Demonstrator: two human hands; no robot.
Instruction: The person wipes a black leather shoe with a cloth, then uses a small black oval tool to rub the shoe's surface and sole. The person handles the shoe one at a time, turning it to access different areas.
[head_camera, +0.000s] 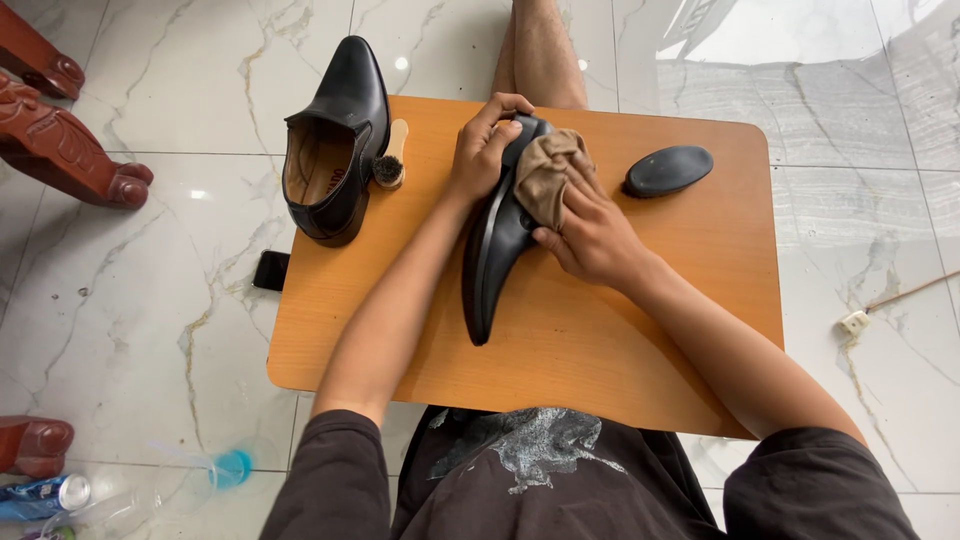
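Note:
A black leather shoe (492, 250) lies tilted on its side in the middle of a small orange wooden table (600, 340). My left hand (484, 145) grips the shoe's heel end at the far side. A brown cloth (548, 172) is pressed against the shoe's upper by my right hand (592, 235). A second black shoe (335, 140) stands upright on the table's far left corner, partly over the edge. A small wooden brush (391, 157) with dark bristles lies beside it.
A black oval brush (668, 170) lies on the table's far right. A dark phone (271, 270) rests on the marble floor by the table's left edge. Carved wooden furniture legs (60, 140) stand at left. A can (45, 495) and a white plug (853, 322) are on the floor.

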